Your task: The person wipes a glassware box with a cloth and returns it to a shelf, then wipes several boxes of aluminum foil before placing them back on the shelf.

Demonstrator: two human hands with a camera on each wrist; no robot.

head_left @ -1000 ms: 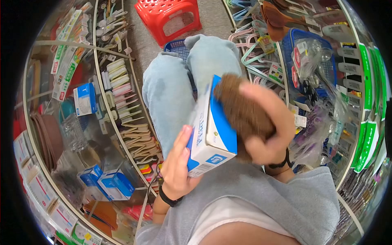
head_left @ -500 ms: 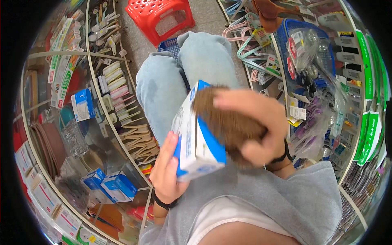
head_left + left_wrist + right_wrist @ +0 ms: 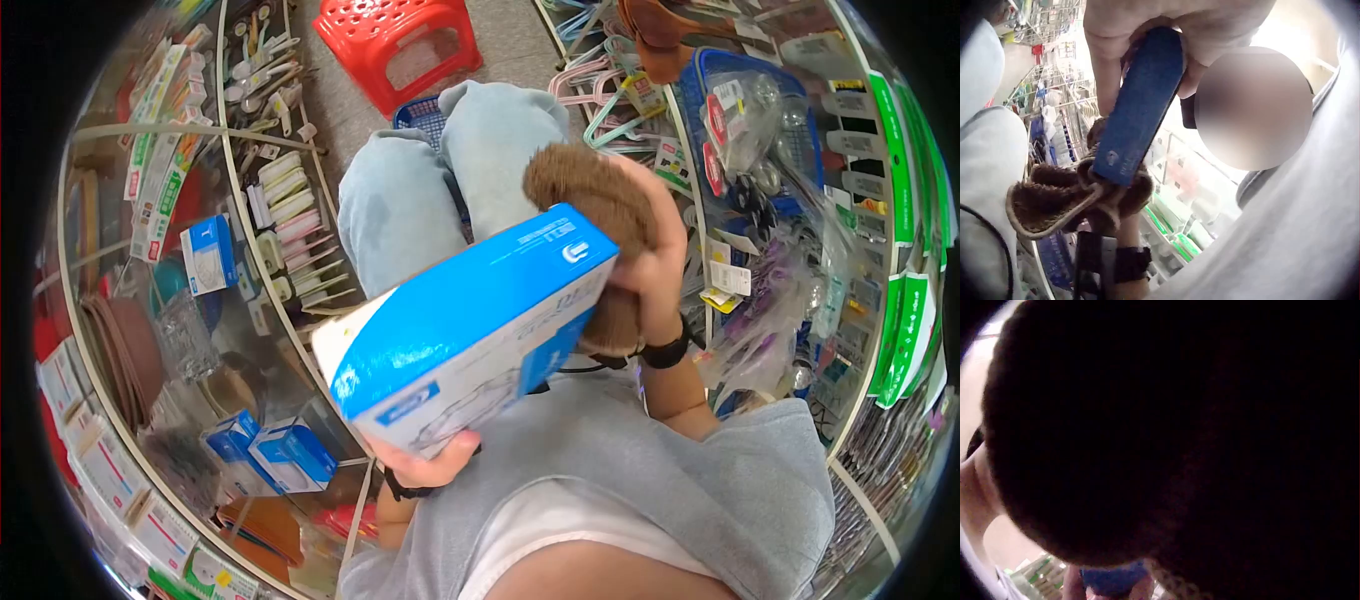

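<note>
Above the lap, my left hand (image 3: 425, 460) grips a blue and white cardboard box (image 3: 470, 310) by its near left end, with the thumb on the printed white side. The box lies tilted, a broad glossy blue face turned up. My right hand (image 3: 660, 240) holds a bunched brown fuzzy cloth (image 3: 575, 185) at the far right end of the box, fingers curled round its outer side. In the left wrist view the cloth (image 3: 1047, 203) hangs in folds with a bound edge, right at the end of the box (image 3: 1141, 109). Dark cloth fills most of the right wrist view.
Shelves line both sides. Similar blue boxes (image 3: 290, 455) and another blue box (image 3: 208, 255) sit at left. A red plastic stool (image 3: 400, 50) stands ahead, near a blue basket (image 3: 420, 118). Hangers (image 3: 610, 100) and a blue basket of bagged goods (image 3: 755, 120) are at right.
The box has turned from pointing away to lying crosswise, its blue face now up. The right hand and the cloth have shifted away from the body and slightly right.
</note>
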